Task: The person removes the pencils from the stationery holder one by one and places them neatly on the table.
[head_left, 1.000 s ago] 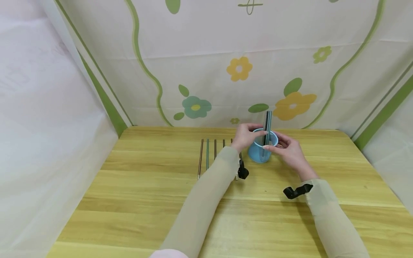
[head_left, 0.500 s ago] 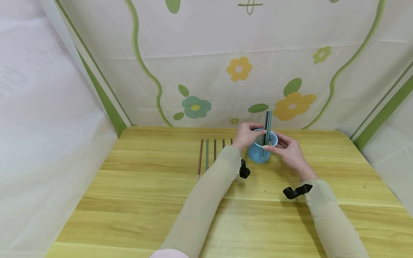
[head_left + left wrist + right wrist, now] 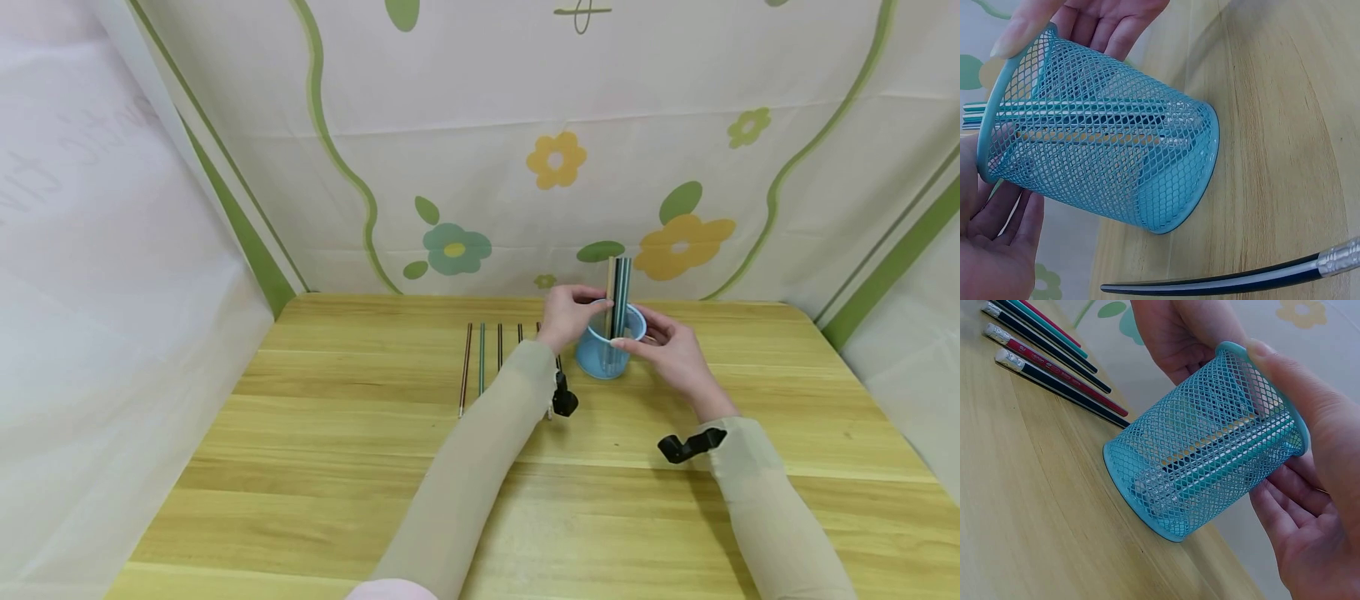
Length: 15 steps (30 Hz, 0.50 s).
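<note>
A light blue mesh pencil cup [image 3: 594, 360] stands upright on the table with several pencils inside, their eraser ends down at the bottom in the wrist views. Teal and dark pencils [image 3: 624, 287] rise above its rim, beside a yellow pencil [image 3: 611, 273]. My left hand [image 3: 567, 319] reaches over the cup's left side, its thumb and fingers pinching the yellow pencil. On the opposite side my right hand [image 3: 681, 357] grips the rim, thumb at the front and fingers behind. The right wrist view shows the right hand [image 3: 1329, 469] close against the mesh.
Left of the cup, several pencils lie in a spaced row, among them a red pencil [image 3: 1054, 372] and a black pencil [image 3: 1063, 390]. My left sleeve [image 3: 465, 467] covers part of that row. A floral cloth [image 3: 487, 167] hangs behind the wooden table [image 3: 300, 483].
My left thumb has shifted slightly left along the bunch. The yellow pencil now shows distinctly at the bunch's left edge. The right hand and the cup stay put.
</note>
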Each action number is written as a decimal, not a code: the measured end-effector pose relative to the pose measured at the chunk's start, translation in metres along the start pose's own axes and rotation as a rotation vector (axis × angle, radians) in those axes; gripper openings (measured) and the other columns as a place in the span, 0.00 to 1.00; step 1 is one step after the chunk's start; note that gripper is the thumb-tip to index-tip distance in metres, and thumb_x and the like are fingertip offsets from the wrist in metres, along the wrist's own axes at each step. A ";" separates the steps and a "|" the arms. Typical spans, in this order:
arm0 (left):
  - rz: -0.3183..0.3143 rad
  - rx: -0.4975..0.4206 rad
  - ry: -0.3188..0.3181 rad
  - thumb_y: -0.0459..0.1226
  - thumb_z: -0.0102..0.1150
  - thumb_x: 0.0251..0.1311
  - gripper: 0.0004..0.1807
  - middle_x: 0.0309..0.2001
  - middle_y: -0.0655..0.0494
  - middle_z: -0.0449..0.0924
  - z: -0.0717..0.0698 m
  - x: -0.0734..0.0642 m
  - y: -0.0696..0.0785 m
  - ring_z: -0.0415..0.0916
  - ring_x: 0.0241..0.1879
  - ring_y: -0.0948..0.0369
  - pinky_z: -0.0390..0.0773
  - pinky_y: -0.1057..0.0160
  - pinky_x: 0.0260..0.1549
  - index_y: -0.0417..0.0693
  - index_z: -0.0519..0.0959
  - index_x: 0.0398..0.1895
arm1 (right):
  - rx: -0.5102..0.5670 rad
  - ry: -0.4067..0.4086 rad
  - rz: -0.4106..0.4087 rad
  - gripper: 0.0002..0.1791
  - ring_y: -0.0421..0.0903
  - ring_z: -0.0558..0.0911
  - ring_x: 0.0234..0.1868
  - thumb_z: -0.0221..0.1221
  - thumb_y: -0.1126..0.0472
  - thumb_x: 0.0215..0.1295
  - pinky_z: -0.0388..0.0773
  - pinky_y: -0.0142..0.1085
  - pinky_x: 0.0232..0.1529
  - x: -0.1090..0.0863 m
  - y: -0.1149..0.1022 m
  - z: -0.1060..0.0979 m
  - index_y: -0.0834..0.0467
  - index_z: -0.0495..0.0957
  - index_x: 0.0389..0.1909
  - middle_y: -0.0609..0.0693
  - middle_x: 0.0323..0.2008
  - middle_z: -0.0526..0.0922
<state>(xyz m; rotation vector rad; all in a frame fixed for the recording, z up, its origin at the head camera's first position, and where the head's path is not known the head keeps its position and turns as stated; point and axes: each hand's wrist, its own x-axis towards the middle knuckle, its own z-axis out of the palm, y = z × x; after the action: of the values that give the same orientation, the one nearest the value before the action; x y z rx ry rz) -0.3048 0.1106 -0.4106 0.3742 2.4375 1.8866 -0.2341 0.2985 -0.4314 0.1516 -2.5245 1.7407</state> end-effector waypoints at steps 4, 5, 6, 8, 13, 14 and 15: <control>0.006 0.022 -0.003 0.41 0.71 0.64 0.10 0.40 0.68 0.86 0.000 0.000 0.000 0.80 0.40 0.71 0.81 0.71 0.40 0.51 0.89 0.47 | 0.003 -0.004 0.001 0.44 0.56 0.72 0.68 0.71 0.50 0.64 0.75 0.22 0.54 0.000 0.000 0.000 0.59 0.64 0.76 0.61 0.70 0.70; 0.009 0.025 -0.001 0.41 0.71 0.64 0.10 0.40 0.68 0.86 0.000 0.000 0.000 0.80 0.40 0.71 0.81 0.71 0.40 0.51 0.89 0.47 | 0.006 -0.005 0.001 0.44 0.56 0.72 0.68 0.71 0.49 0.64 0.75 0.22 0.54 0.000 0.000 0.000 0.59 0.64 0.76 0.61 0.70 0.70; 0.011 0.025 0.002 0.41 0.71 0.64 0.10 0.40 0.68 0.86 0.000 0.000 -0.001 0.80 0.40 0.71 0.81 0.71 0.40 0.51 0.89 0.47 | 0.007 -0.004 0.003 0.44 0.56 0.72 0.68 0.71 0.49 0.64 0.75 0.22 0.54 0.000 0.000 0.000 0.59 0.64 0.76 0.61 0.70 0.70; 0.016 0.015 0.009 0.41 0.71 0.64 0.10 0.40 0.67 0.85 0.000 0.000 -0.001 0.80 0.40 0.71 0.81 0.71 0.39 0.51 0.89 0.46 | 0.009 -0.004 0.004 0.43 0.56 0.72 0.68 0.71 0.50 0.64 0.75 0.22 0.54 0.000 -0.001 0.000 0.59 0.64 0.76 0.61 0.70 0.70; 0.043 -0.049 0.036 0.39 0.70 0.65 0.09 0.39 0.66 0.85 -0.001 -0.001 -0.001 0.81 0.39 0.69 0.82 0.71 0.38 0.48 0.89 0.46 | 0.009 0.001 0.002 0.43 0.55 0.73 0.67 0.71 0.51 0.64 0.75 0.22 0.54 0.000 -0.001 0.000 0.59 0.64 0.76 0.61 0.70 0.70; 0.054 -0.060 0.043 0.39 0.70 0.65 0.09 0.38 0.65 0.85 -0.002 -0.002 -0.001 0.81 0.38 0.69 0.82 0.71 0.37 0.48 0.89 0.45 | 0.008 0.002 0.002 0.43 0.55 0.73 0.67 0.71 0.51 0.65 0.75 0.22 0.54 0.000 -0.001 0.000 0.59 0.64 0.76 0.61 0.70 0.70; 0.064 -0.067 0.053 0.39 0.70 0.65 0.08 0.38 0.65 0.85 -0.002 -0.002 0.000 0.81 0.38 0.69 0.82 0.71 0.37 0.47 0.89 0.45 | 0.009 0.003 0.003 0.42 0.55 0.73 0.68 0.71 0.52 0.65 0.75 0.21 0.54 0.000 -0.001 0.000 0.59 0.64 0.76 0.61 0.70 0.70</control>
<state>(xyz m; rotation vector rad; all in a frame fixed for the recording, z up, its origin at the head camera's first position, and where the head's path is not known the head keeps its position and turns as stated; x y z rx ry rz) -0.3034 0.1081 -0.4103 0.4095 2.4154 2.0232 -0.2336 0.2979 -0.4305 0.1460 -2.5166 1.7527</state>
